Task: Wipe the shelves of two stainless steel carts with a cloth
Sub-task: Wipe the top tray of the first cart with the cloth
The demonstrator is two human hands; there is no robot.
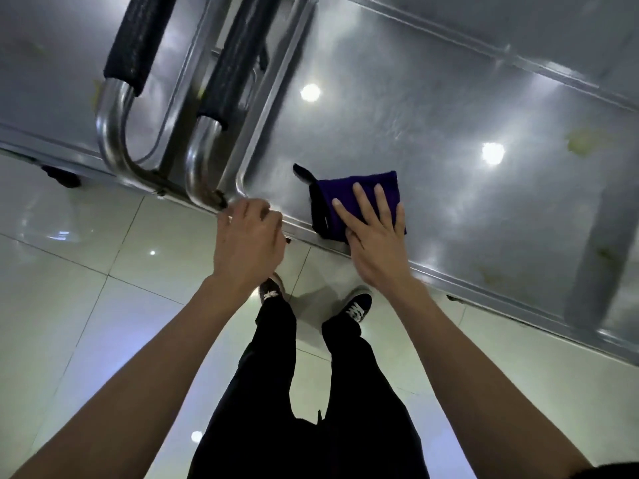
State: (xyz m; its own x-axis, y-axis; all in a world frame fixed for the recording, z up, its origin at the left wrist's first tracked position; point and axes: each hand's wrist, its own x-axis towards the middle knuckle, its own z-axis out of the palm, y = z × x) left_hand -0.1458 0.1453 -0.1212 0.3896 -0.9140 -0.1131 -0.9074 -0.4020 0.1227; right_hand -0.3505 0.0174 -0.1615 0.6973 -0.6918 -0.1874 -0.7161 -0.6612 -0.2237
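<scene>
1. The right hand [371, 233] lies flat on a folded purple cloth [359, 198], fingers straight and spread, palm down; it presses the cloth and does not grip it.
2. The cloth rests on the top shelf [432, 108] of the right-hand stainless steel cart, close to the shelf's near rim and near its left corner. A black edge of the cloth projects to the left of the hand.
3. The left hand [247, 236] is at the near left corner of the same shelf, fingers curled over the raised rim. The fingertips are hidden, so how firmly it holds cannot be told.
4. A second stainless steel cart [45, 63] stands directly to the left. Two tubular handles with black grip sleeves [138, 43] sit between the two shelves.
5. Yellowish stains [584, 143] show on the right-hand shelf, well apart from the cloth.
6. The person stands on a glossy tiled floor [86, 271], wearing black trousers and dark laced shoes [358, 305].
</scene>
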